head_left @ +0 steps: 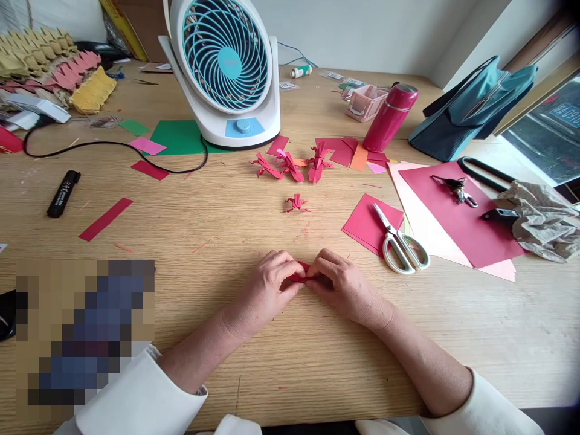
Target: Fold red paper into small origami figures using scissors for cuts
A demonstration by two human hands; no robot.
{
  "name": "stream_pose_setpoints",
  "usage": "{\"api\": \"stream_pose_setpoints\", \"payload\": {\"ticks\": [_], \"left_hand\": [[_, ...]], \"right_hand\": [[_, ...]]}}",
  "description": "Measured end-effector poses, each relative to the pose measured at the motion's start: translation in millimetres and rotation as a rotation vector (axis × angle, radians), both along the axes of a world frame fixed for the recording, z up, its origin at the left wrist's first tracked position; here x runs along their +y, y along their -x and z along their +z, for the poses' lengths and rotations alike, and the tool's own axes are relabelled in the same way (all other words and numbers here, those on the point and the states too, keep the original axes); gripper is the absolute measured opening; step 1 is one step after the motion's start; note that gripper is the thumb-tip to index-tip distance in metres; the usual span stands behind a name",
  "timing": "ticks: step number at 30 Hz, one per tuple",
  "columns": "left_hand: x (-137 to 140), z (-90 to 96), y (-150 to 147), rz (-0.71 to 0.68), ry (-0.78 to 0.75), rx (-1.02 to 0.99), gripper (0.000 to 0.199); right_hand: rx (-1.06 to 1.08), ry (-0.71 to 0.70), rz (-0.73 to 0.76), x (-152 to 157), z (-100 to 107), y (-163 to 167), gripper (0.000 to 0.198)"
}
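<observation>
A small folded piece of red paper (299, 277) is pinched between my two hands, low over the middle of the table. My left hand (277, 278) grips its left side with thumb and fingers. On the other side, my right hand (339, 283) pinches it too, the fingertips of both hands almost meeting. Most of the paper is hidden by my fingers. Straight ahead lies a small red origami figure (296, 203), with several larger red origami figures (292, 166) behind it. Red paper squares (367, 220) lie to the right, under white-handled scissors (403, 244).
A white and teal fan (229, 66) stands at the back, its black cable running left. To the right are a red thermos (390, 118), a teal bag (466, 109), a large red sheet (457, 223) and keys (457, 188). A black marker (63, 193) and red strip (106, 219) lie left.
</observation>
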State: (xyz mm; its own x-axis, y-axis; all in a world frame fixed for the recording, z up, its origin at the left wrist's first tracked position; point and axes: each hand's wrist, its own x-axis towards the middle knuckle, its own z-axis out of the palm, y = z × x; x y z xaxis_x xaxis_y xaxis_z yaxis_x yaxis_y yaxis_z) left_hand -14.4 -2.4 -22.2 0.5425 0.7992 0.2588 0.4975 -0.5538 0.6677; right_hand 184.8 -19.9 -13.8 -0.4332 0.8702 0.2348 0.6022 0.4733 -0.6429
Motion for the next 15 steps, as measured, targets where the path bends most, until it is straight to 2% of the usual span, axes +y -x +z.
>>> {"api": "stream_pose_setpoints", "payload": {"ticks": [9,15], "left_hand": [[-2.8,-3.7,0.4,0.025,0.012,-0.026,0.008],[-5.0,-3.1,-0.4,0.029,-0.038,-0.019,0.008]], "right_hand": [[-0.025,0.008,0.001,0.1,-0.1,-0.6,0.009],[-0.039,-0.001,-0.007,-0.4,-1.9,-0.8,0.008]]}}
